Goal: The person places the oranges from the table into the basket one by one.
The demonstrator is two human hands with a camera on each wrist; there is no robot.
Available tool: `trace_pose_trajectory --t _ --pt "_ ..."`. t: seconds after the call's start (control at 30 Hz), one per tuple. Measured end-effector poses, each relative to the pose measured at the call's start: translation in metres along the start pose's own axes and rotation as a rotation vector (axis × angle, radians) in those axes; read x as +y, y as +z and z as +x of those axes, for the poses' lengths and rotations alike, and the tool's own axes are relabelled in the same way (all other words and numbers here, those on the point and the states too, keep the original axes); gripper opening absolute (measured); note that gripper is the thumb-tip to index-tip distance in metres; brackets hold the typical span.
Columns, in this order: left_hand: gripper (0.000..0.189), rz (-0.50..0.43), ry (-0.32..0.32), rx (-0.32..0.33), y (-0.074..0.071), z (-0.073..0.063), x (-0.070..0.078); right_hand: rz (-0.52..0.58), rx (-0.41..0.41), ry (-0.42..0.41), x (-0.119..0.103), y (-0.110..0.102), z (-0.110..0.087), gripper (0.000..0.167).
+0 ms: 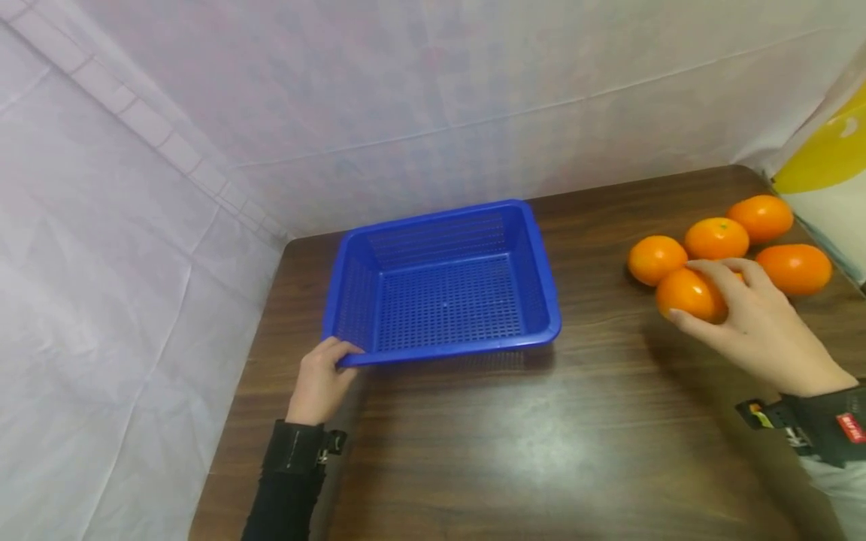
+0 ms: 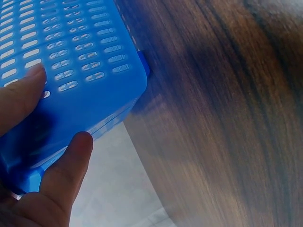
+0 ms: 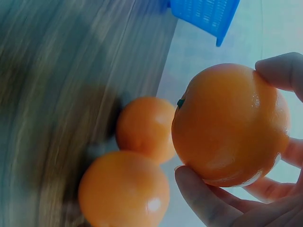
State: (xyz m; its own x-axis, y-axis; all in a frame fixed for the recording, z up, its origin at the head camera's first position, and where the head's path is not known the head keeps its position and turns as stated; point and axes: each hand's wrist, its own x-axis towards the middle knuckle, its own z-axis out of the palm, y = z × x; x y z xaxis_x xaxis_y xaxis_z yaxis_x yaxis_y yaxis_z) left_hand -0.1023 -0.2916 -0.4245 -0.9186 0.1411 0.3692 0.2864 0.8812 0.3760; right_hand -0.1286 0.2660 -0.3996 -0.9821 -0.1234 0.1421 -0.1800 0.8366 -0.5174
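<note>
Care: steady round orange fruit (image 1: 688, 295) clamped in right hand (image 1: 764, 330) toward brown worktop's (image 1: 440, 458) right edge, bracing blue plastic basket (image 1: 453, 351) clamped in left hand (image 1: 321, 382).

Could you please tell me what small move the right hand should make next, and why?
Probably carry the held orange leftward to above the basket: the right hand grips the fruit, the basket is open-topped with nothing in it, and the left hand holds its near left corner.
</note>
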Motion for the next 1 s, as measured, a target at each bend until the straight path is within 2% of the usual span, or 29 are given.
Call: trace_pose_trajectory --t 0.6,1.0 --pt "0.020 -0.006 0.016 -0.001 -0.001 0.000 -0.002 0.025 -0.025 -0.073 -0.020 0.017 0.015 0.075" --pt "0.021 -0.010 0.012 0.004 0.000 -0.001 -0.002 0.052 0.006 -0.175 -0.035 0.025 0.024 0.079"
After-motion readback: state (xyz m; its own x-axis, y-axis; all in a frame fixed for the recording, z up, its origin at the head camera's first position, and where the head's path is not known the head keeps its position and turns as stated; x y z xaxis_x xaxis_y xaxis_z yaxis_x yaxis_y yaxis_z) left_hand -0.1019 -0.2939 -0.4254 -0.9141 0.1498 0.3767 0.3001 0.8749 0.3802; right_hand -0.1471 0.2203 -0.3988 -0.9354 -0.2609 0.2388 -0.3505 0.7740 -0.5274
